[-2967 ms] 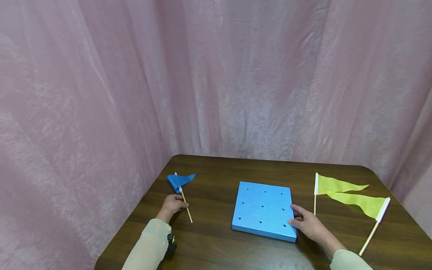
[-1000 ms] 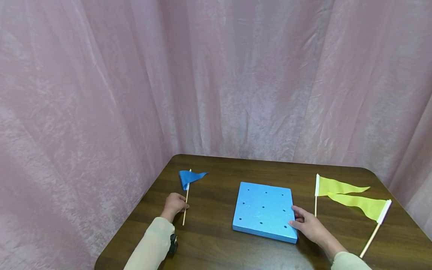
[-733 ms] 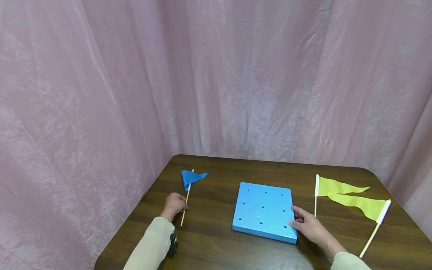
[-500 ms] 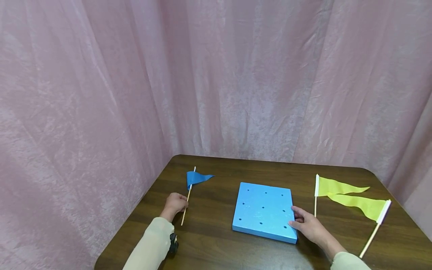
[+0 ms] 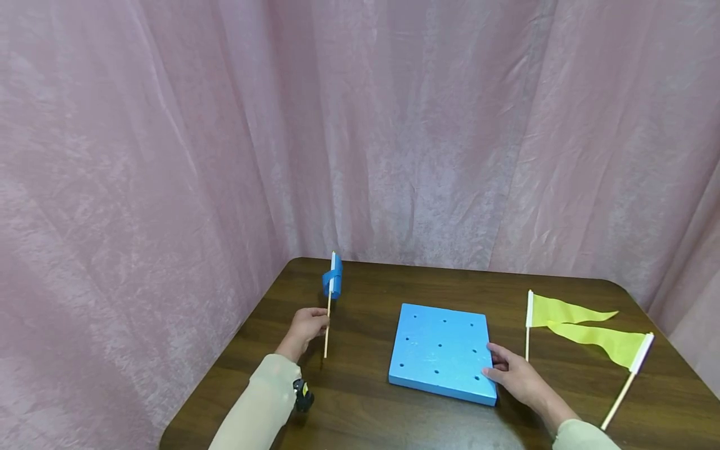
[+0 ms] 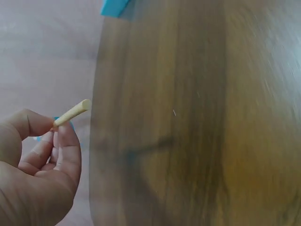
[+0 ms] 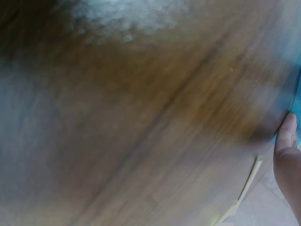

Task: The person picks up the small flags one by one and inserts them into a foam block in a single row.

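My left hand [image 5: 307, 326] pinches the thin wooden stick of a blue pennant flag [image 5: 339, 289] between thumb and fingers. The flag stands nearly upright above the table's left side, its cloth folded about the white sleeve near the top. In the left wrist view the stick's bare lower end [image 6: 74, 114] pokes out past the fingertips. My right hand [image 5: 520, 379] rests against the right edge of a square light-blue board [image 5: 422, 359], thumb and forefinger touching it. Several small holes in rows mark the board's top. The right wrist view catches only part of that hand [image 7: 288, 153].
Right of the board lie two yellow-green pennant flags, one farther back [image 5: 557, 309] and one nearer [image 5: 610, 345], their cloths meeting. The brown wooden table [image 5: 360, 412] has rounded far corners. A pink curtain [image 5: 405, 156] hangs behind it and along the left.
My left hand has raised the blue flag from lying on the table and turned it upright, moving slightly right and up. The right hand, board and yellow flags stay put.
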### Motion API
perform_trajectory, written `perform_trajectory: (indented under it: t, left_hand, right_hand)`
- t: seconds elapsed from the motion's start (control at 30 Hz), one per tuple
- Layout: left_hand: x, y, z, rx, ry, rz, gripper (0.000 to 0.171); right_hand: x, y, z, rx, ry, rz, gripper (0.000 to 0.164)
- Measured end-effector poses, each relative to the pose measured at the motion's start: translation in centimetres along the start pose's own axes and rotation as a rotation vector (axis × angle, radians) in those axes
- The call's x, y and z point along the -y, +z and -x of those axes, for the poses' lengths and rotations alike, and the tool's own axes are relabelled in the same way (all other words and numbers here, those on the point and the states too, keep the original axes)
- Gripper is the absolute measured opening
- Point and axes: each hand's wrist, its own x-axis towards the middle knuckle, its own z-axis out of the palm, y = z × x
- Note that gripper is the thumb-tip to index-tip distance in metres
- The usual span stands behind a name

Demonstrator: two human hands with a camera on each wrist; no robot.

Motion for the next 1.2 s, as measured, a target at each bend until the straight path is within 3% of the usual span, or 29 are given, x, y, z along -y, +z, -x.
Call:
perform_trajectory:
  t: [0.23, 0.53, 0.87, 1.2]
  left_hand:
    - [-1.7, 1.4, 0.4, 0.035, 0.033, 0.113, 0.026]
    - [-2.9, 2.7, 0.2, 0.046, 0.083, 0.176, 0.023]
    - [-4.6, 4.2, 0.6, 0.048, 0.163, 0.169, 0.022]
    - [-6.2, 5.4, 1.7, 0.14, 0.199, 0.15, 0.023]
  right_hand:
    - [0.2, 0.0, 0.1, 0.005, 0.005, 0.008, 0.068]
    - [0.2, 0.0, 0.2, -0.004, -0.006, 0.004, 0.067]
    - [0.0, -0.1, 0.1, 0.005, 0.004, 0.002, 0.07]
    - [-0.1, -0.1, 0.3, 0.01, 0.011, -0.01, 0.071]
